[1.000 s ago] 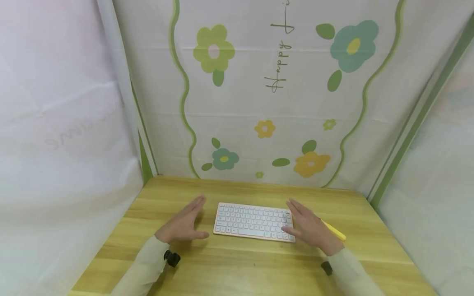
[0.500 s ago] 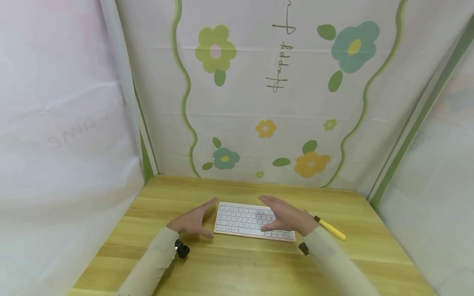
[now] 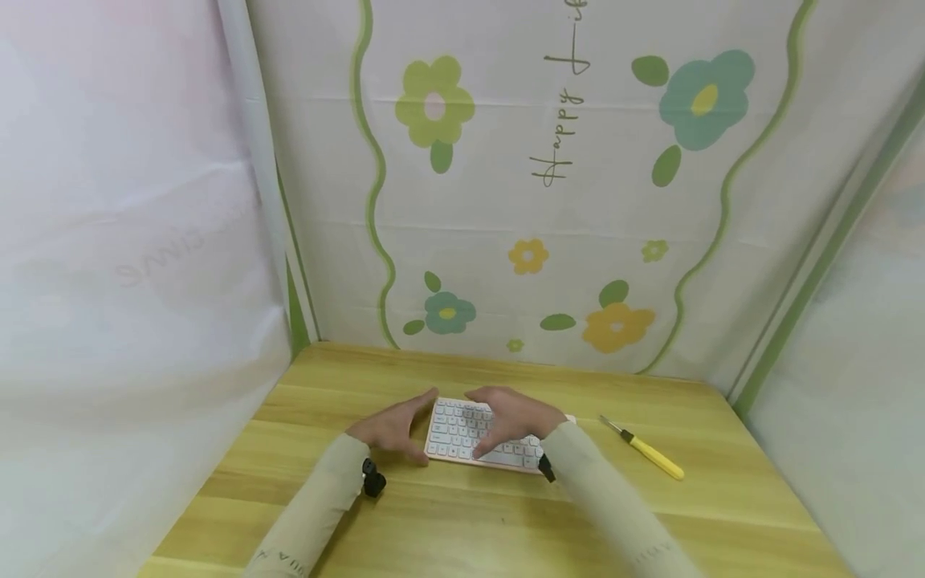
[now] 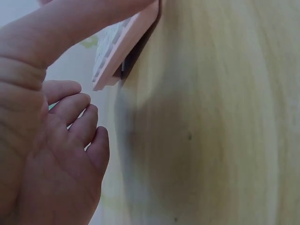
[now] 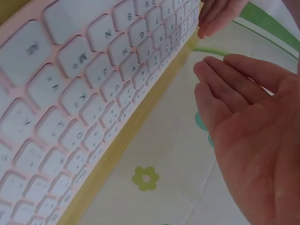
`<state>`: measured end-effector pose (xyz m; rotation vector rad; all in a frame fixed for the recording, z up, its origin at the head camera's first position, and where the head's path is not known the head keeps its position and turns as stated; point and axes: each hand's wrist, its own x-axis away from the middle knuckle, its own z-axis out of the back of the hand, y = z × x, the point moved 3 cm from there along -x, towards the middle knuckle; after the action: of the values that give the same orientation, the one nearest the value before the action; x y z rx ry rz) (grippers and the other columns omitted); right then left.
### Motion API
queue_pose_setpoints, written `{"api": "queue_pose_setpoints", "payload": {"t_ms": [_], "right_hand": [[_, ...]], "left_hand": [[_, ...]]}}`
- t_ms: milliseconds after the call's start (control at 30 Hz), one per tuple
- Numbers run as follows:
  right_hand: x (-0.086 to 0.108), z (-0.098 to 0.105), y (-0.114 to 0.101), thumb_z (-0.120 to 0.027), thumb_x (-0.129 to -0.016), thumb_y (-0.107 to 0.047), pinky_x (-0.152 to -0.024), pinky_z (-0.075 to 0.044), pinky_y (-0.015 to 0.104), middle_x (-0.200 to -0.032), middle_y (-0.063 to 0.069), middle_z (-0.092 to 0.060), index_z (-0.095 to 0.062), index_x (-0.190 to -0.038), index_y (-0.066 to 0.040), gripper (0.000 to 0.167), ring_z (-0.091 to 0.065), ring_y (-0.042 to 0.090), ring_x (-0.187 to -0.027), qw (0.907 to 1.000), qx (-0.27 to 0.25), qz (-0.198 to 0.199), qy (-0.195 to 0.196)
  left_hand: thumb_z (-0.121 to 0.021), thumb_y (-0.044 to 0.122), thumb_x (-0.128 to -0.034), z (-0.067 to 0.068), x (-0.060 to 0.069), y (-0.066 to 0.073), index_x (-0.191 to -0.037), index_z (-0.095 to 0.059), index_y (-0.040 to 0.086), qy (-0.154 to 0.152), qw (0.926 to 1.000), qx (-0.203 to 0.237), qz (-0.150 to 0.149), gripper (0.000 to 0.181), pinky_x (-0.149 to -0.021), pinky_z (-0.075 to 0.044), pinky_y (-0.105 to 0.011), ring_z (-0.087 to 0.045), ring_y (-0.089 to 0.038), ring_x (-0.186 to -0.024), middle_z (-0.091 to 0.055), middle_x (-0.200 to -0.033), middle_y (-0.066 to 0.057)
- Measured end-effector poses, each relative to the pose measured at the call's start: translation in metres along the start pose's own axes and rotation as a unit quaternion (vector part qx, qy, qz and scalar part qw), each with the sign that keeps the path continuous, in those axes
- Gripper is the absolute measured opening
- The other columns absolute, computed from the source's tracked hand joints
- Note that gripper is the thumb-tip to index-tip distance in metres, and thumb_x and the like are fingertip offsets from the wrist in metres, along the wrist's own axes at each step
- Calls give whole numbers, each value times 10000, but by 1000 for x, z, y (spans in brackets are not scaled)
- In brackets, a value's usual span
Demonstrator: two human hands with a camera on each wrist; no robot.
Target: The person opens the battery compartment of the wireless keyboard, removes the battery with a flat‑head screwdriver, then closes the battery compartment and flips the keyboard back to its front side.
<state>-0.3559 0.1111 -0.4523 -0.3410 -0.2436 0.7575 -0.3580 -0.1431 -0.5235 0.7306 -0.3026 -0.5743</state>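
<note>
A white keyboard with a pink frame [image 3: 450, 431] lies on the wooden table. My left hand [image 3: 393, 427] is at its left end, thumb toward the near corner and fingers toward the far corner. In the left wrist view the thumb overlaps the keyboard's pink edge [image 4: 133, 40]; whether it touches is unclear. My right hand [image 3: 515, 417] hovers over the keyboard's middle, thumb and fingers spread apart, hiding some keys. The right wrist view shows its fingers straight and off the keys [image 5: 93, 70]. Neither hand grips anything.
A yellow-handled screwdriver [image 3: 650, 455] lies right of the keyboard, its metal tip pointing away and left. A flower-printed cloth [image 3: 491, 193] hangs behind the table [image 3: 462, 522], with pale cloth on both sides. Dark wrist cameras are strapped to both wrists.
My right hand has moved left from the keyboard's right end to over its middle, uncovering the screwdriver. My left hand has come right, up to the left end. The keyboard looks unmoved.
</note>
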Motion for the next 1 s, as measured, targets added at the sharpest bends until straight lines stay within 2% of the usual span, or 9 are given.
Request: {"api": "queue_pose_setpoints", "payload": {"t_ms": [167, 400, 600, 833, 1000], "right_hand": [[-15, 2, 1, -951, -715, -514, -1241, -428, 480, -1636, 127, -490, -451, -1587, -39, 1112, -490, 329, -1502, 9994, -140, -247, -217], [-30, 3, 4, -939, -735, -510, -1235, -437, 479, -1633, 108, -500, -467, -1588, -80, 1066, -483, 320, -1510, 9982, -301, -452, -266], [-38, -3, 6, -908, -750, -580, -1239, -434, 472, -1633, 111, -499, -451, -1593, -60, 1091, -481, 315, -1511, 9986, -158, -459, -203], [-43, -8, -3, -915, -735, -584, -1255, -411, 468, -1647, 93, -484, -448, -1597, -69, 1107, -461, 308, -1526, 9990, -245, -333, -150], [-43, -1, -12, -923, -737, -572, -1260, -405, 455, -1655, 95, -473, -445, -1597, -61, 1109, -454, 301, -1532, 9996, -252, -156, -42]], "left_hand": [[-974, 316, -721, -1, -4, 1, -1699, -179, 91, 6, 9999, -131, 86, 1280, -1328, -235, -556, -218, -346, -1637, -200, -1775, -110], [-977, 322, -720, 0, -8, 0, -1691, -237, 126, 31, 9998, -151, 146, 1237, -1320, -251, -574, -249, -344, -1627, -267, -1756, -93], [-992, 314, -688, -1, -12, -2, -1665, -300, 97, 200, 9998, -31, 14, 1217, -1318, -258, -567, -288, -346, -1611, -332, -1727, -106], [-988, 336, -655, -4, -10, -5, -1652, -316, 73, 353, 9989, -178, -239, 1231, -1307, -289, -562, -328, -348, -1592, -365, -1710, -113], [-983, 272, -654, 0, -6, -2, -1663, -298, 89, 546, 9967, 260, -537, 1233, -1299, -258, -612, -287, -380, -1606, -324, -1732, -105]]}}
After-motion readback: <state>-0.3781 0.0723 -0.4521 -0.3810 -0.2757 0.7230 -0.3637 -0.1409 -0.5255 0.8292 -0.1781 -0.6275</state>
